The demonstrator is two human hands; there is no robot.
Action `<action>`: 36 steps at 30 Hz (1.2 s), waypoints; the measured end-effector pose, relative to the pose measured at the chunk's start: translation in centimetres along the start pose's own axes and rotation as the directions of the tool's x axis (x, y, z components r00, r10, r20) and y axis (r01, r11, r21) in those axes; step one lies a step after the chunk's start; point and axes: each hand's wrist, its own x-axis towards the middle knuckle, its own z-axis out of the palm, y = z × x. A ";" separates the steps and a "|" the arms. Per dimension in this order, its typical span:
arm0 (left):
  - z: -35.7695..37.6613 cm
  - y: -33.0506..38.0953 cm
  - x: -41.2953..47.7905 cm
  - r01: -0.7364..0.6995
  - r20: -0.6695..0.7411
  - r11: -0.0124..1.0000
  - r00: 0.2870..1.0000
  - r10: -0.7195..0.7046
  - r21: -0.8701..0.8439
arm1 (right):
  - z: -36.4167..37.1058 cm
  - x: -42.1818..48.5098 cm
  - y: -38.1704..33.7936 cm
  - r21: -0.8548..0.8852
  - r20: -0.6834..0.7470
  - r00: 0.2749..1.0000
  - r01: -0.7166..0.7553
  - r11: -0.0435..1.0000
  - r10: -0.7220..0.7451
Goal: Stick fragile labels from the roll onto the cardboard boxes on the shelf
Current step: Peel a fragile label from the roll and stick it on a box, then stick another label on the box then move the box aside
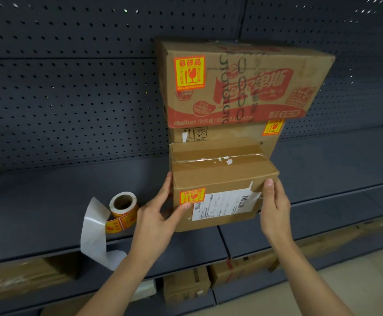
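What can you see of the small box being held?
The small box is brown cardboard, taped shut along its top, with a white shipping label on its front and a red-and-yellow fragile label at the front's upper left. The left hand grips its left side, thumb on that sticker; the right hand grips its right edge.

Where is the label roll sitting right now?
In the head view the label roll stands on the shelf, just left of the left hand and the small box, its white backing strip hanging over the shelf edge.

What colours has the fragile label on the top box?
The fragile label is yellow with red print and border; the head view shows it.
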 end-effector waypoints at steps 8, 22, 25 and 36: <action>0.1 0.1 0.0 0.005 -0.023 1.000 1.000 -0.006 -0.010 | -0.1 -0.1 -0.3 0.024 0.028 0.999 -0.026 0.999 0.025; -0.5 0.5 -0.4 -0.015 0.004 0.999 1.000 0.015 -0.044 | -0.8 -1.3 -2.6 -0.043 -0.130 0.991 0.002 0.999 -0.007; -0.9 0.7 -0.6 -0.031 -0.012 0.999 0.999 0.031 -0.036 | -1.0 -1.6 -3.8 -0.172 -0.221 0.969 0.073 0.982 -0.111; -6.4 0.5 -1.6 -0.064 -0.110 0.990 0.991 0.078 0.128 | 3.8 -4.3 -9.8 -0.254 -0.005 0.864 0.486 0.837 -0.503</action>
